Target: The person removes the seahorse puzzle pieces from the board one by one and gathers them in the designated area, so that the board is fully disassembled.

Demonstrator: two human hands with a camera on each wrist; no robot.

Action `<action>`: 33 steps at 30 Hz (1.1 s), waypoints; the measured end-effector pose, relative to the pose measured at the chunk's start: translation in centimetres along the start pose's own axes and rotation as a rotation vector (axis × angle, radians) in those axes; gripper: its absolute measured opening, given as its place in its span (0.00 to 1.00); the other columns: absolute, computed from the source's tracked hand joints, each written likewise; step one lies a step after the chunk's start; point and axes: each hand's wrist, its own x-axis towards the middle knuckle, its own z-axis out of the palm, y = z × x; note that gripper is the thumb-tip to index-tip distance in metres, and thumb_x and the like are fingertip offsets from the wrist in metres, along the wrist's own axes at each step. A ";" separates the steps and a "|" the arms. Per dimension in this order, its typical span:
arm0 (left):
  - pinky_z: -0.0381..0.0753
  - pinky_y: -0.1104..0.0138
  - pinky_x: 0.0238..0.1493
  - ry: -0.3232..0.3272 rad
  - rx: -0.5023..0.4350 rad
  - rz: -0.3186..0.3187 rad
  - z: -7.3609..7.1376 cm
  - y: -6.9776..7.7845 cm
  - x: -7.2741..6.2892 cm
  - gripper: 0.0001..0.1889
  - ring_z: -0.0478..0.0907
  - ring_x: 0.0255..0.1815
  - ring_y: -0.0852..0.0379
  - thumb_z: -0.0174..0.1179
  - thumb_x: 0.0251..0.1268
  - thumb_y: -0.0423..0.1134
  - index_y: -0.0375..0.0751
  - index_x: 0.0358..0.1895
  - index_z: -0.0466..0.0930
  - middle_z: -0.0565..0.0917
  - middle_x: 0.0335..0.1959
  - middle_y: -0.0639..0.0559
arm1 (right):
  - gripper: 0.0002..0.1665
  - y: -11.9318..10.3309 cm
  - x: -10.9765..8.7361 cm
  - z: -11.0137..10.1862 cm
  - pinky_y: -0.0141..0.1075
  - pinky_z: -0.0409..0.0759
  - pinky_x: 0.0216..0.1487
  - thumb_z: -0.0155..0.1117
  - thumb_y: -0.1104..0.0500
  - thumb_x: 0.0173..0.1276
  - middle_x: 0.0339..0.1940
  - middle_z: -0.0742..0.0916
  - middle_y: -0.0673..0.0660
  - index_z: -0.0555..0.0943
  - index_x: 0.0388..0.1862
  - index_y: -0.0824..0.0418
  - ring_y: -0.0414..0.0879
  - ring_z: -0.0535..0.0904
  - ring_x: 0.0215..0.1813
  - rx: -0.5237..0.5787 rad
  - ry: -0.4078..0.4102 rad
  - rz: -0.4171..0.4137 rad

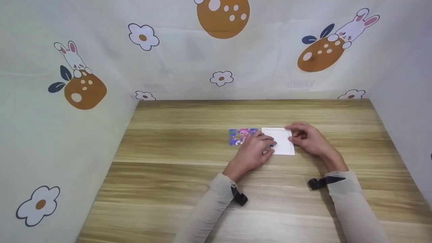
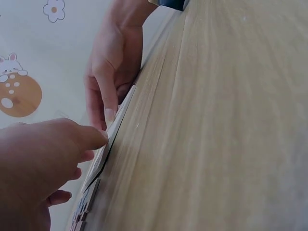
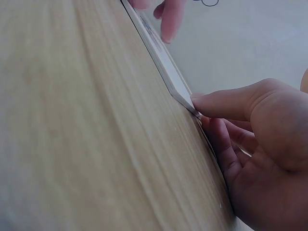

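A square white puzzle tray (image 1: 282, 143) with a raised border lies on the wooden table. My right hand (image 1: 309, 139) pinches its right edge, thumb on the border and fingers at the corner in the right wrist view. Over the tray's left side is my left hand (image 1: 254, 150), its fingers bent. Between its thumb and fingertips shows a small blue puzzle piece (image 1: 271, 145), low on the tray; the fingers partly cover it. Left of the tray, several colourful puzzle pieces (image 1: 233, 138), blue, pink and green, lie grouped flat, partly hidden by my left hand.
The wooden table (image 1: 189, 189) reaches back to a cloth wall (image 1: 182, 64) printed with rabbits, oranges and flowers. More cloth walls stand along its left and right sides. Each sleeve cuff carries a black wrist camera (image 1: 314, 184).
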 end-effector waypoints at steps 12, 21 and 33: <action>0.75 0.56 0.77 -0.027 -0.059 0.004 -0.3 -0.3 0.0 0.17 0.78 0.70 0.54 0.65 0.79 0.50 0.54 0.64 0.88 0.89 0.64 0.57 | 0.25 0.1 0.0 0.1 0.21 0.80 0.49 0.73 0.68 0.72 0.59 0.85 0.67 0.84 0.67 0.66 0.48 0.81 0.50 0.011 0.024 -0.013; 0.74 0.53 0.77 -0.062 -0.078 -0.040 -1.0 -1.5 -0.2 0.22 0.75 0.71 0.51 0.67 0.75 0.58 0.53 0.64 0.88 0.87 0.65 0.53 | 0.25 0.2 0.1 0.1 0.20 0.80 0.50 0.73 0.68 0.72 0.58 0.85 0.67 0.84 0.68 0.66 0.49 0.81 0.50 0.004 0.019 -0.004; 0.75 0.58 0.72 -0.069 -0.148 -0.036 -1.2 -1.3 -0.3 0.21 0.77 0.64 0.52 0.70 0.74 0.54 0.52 0.64 0.87 0.87 0.58 0.54 | 0.25 0.0 0.0 0.0 0.21 0.80 0.51 0.73 0.68 0.72 0.59 0.85 0.66 0.84 0.68 0.65 0.47 0.80 0.51 0.013 0.009 -0.001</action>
